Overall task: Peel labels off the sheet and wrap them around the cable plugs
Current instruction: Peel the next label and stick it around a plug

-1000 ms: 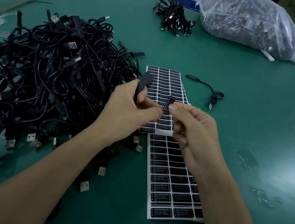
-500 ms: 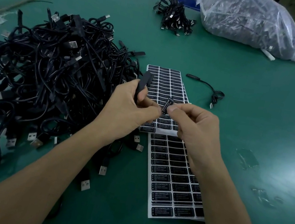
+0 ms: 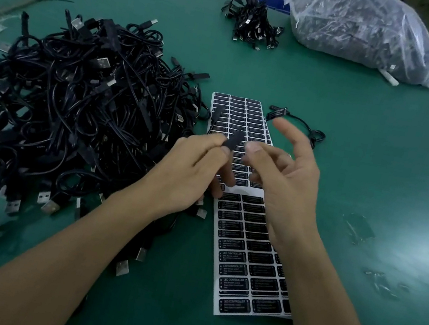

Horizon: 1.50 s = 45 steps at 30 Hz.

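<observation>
My left hand [image 3: 192, 170] pinches a black cable plug [image 3: 233, 140] between thumb and fingers, just above the label sheets. My right hand [image 3: 285, 175] hovers right beside the plug with fingers spread and relaxed, thumb close to the plug's tip, holding nothing. Two white sheets of black labels lie under the hands: a far sheet [image 3: 240, 115] and a near sheet [image 3: 250, 260]. Whether a label sits on the plug is too blurred to tell.
A big heap of black USB cables [image 3: 71, 120] fills the left of the green table [image 3: 378, 168]. One single cable [image 3: 300, 126] lies right of the far sheet. A small cable bundle [image 3: 251, 22] and a clear bag of cables [image 3: 365, 31] sit at the back.
My right hand has let go of the small black label it pinched and has opened its fingers. The plug in my left hand has tipped toward the right hand.
</observation>
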Tool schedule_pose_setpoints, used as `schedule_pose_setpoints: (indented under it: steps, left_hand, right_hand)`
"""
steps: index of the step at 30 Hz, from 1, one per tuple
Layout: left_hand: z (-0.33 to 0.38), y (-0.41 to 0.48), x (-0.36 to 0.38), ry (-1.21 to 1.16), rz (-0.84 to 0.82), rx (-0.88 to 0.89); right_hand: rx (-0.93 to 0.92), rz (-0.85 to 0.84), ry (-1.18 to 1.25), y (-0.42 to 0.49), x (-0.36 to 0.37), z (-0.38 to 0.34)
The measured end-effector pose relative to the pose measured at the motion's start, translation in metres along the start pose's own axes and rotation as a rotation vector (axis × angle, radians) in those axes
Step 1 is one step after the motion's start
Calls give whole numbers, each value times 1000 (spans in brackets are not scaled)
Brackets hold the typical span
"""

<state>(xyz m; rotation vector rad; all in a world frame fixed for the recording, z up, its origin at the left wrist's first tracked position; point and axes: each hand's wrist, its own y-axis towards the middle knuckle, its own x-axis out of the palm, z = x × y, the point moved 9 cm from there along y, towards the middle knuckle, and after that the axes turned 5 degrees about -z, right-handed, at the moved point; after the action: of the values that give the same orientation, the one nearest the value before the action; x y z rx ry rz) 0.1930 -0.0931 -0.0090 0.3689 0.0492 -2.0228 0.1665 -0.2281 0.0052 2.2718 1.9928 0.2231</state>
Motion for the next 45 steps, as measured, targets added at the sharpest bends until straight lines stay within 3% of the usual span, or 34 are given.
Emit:
schedule_pose_setpoints:
  steps: [4,10,18,27,45]
  left_hand:
    - [4,-1,6,48,-61,61]
    - [-2,0,-6,-33,55,17]
    - [-7,2,-9,-37,61,-20]
    - [-6,3,-10,-83,50,-8]
    - [6,0,1,-217,-60,46]
  right_hand:
    - [-25,-26,18,-2,3,-3]
    - [-38,34,40,-1,-4,-4]
    - [-59,155,13,-1,-15,-7]
    - [81,40,56,0,-2,7]
    - [17,31,45,-4,5,-4]
